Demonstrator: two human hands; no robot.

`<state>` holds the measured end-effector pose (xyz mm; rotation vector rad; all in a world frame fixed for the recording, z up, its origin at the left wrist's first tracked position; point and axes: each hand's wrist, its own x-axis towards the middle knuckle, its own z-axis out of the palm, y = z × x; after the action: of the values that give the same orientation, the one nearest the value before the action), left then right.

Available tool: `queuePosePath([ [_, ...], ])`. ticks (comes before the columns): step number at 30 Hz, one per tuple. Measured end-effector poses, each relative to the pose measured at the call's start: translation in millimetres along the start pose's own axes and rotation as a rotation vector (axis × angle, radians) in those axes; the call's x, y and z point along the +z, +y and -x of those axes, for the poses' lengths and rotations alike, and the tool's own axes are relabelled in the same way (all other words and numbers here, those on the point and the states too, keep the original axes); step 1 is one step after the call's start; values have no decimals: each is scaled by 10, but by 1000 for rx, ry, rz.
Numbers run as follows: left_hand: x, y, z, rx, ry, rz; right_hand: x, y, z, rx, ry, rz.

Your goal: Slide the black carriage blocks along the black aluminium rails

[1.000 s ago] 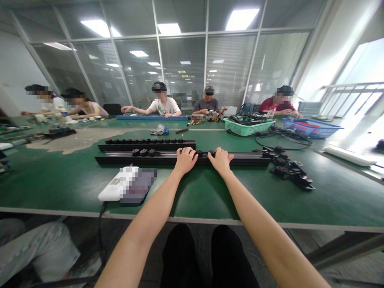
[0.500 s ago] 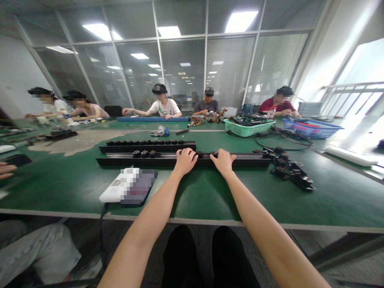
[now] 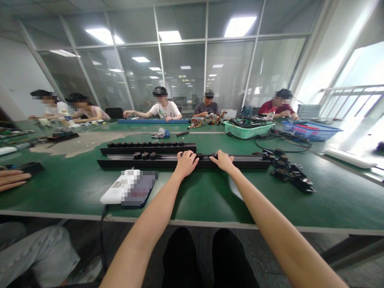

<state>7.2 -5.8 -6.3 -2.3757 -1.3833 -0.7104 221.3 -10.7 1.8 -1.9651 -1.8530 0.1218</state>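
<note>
A long black rail (image 3: 246, 161) lies across the green table (image 3: 75, 184) in front of me. My left hand (image 3: 186, 163) rests on the rail with its fingers curled over the top edge, next to a small black knob-like part (image 3: 199, 156). My right hand (image 3: 222, 161) lies on the rail just to the right, fingers bent over it, beside another small part. Three more black parts (image 3: 145, 155) sit in the rail further left. A second black rail (image 3: 148, 147), filled with a row of several black parts, lies behind it.
A white device with a dark phone (image 3: 129, 188) lies near the table's front left. Loose black parts (image 3: 289, 174) are heaped at the right end of the rail. Another person's fingers (image 3: 12, 179) reach in at the left edge. Green basket (image 3: 247, 129), blue tray (image 3: 310, 129), cables and seated people are beyond.
Both my hands stay on the near rail, almost unmoved. Another person's hand has come further into view at the left edge. The view has tilted slightly.
</note>
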Motion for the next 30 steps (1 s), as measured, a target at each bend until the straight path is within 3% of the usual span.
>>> queuePosePath([
  [5,-24,5,3,-4,-1,15,111,6,75,-12,155,39],
  [11,-8,-11,-3,1,5,30,142,7,82,-23,212,69],
  [30,24,-19,-17,-2,-38,68,64,87,78,10,200,39],
])
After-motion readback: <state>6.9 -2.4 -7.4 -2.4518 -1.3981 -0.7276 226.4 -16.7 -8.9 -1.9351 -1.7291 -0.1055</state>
